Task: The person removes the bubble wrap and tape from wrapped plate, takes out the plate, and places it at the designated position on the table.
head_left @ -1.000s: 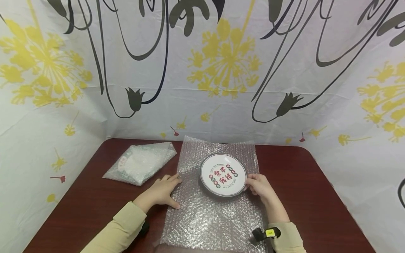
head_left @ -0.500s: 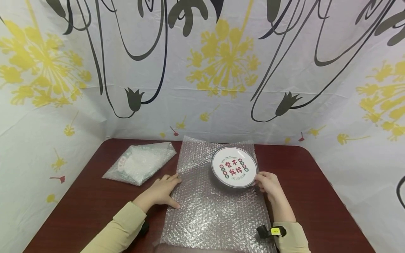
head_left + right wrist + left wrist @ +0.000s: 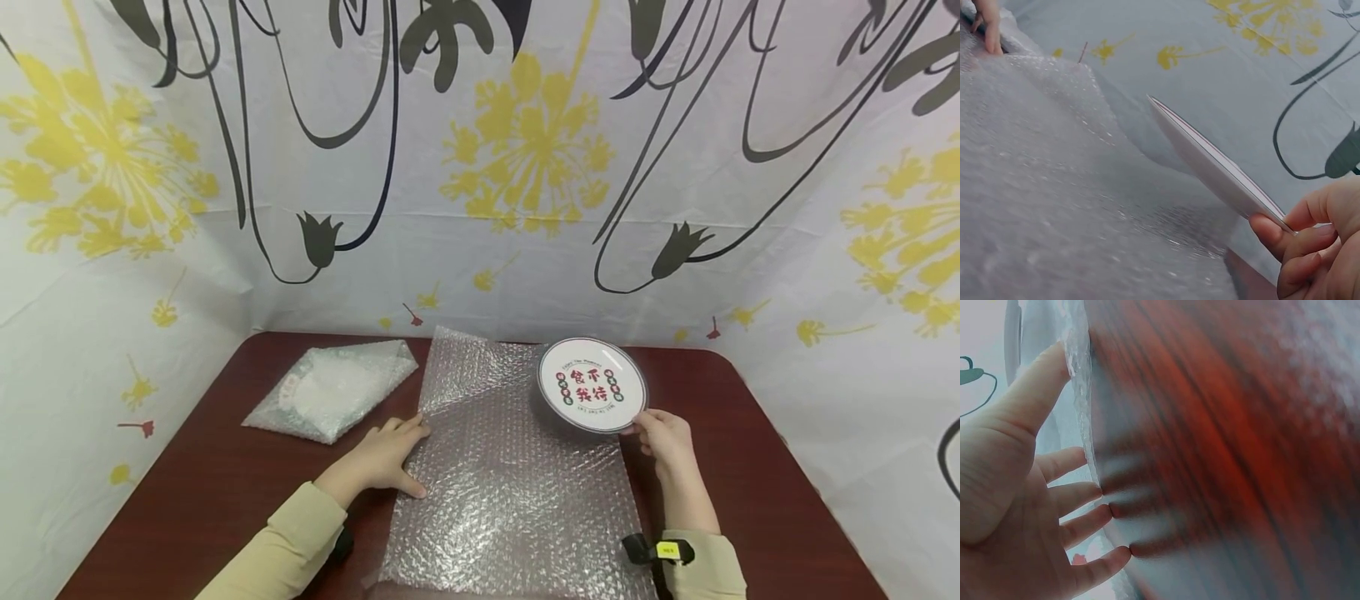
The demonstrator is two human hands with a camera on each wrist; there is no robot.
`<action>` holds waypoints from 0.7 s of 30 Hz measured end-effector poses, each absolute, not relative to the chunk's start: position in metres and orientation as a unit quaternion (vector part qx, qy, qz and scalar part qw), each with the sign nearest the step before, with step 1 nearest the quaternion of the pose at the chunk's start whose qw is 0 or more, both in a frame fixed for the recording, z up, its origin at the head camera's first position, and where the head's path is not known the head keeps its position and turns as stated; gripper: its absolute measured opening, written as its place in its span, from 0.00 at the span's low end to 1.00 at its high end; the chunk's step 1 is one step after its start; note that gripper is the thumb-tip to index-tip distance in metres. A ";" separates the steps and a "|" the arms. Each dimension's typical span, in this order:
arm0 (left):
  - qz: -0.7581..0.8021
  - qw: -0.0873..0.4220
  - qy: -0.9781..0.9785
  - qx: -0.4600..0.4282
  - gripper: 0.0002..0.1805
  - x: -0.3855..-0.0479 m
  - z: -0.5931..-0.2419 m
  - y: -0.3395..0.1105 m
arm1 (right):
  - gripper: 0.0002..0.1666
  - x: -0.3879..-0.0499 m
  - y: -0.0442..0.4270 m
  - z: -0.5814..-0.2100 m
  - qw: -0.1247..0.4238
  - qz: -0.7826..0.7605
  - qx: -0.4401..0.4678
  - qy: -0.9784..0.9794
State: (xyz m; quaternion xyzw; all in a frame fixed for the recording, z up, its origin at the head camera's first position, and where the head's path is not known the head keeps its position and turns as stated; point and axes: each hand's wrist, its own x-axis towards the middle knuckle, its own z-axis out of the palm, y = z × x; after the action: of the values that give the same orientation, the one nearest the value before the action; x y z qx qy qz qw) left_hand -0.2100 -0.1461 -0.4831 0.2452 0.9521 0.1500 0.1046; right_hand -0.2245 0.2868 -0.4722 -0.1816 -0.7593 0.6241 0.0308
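Observation:
A round white plate (image 3: 592,385) with red lettering and a dark rim line is pinched at its near right edge by my right hand (image 3: 666,437). In the right wrist view, the plate (image 3: 1210,164) appears nearly edge-on, tilted and raised above the bubble wrap (image 3: 1072,187), thumb on one face and fingers on the other. The sheet of bubble wrap (image 3: 510,492) lies spread down the middle of the table. My left hand (image 3: 382,457) rests at its left edge with fingers spread; the left wrist view shows the fingertips (image 3: 1119,553) touching the glossy tabletop beside the wrap.
A bubble-wrapped package (image 3: 330,392) with a whitish item inside lies at the back left of the dark red table (image 3: 202,508). Patterned white cloth (image 3: 450,167) hangs behind the table and along both sides.
My right hand has moved the plate to the right and toward the back, from the middle of the wrap to its far right edge. The left hand has stayed in place.

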 end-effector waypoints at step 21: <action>0.164 0.101 0.949 0.250 0.55 -0.209 -0.484 -0.147 | 0.11 -0.218 0.321 -0.476 0.088 0.609 -0.286 -0.734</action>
State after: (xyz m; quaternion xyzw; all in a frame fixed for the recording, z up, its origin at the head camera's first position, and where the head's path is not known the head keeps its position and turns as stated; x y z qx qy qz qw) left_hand -0.2090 -0.1473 -0.4840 0.2504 0.9489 0.1637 0.1010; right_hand -0.2184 0.3210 -0.4764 -0.2864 -0.7345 0.6088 0.0885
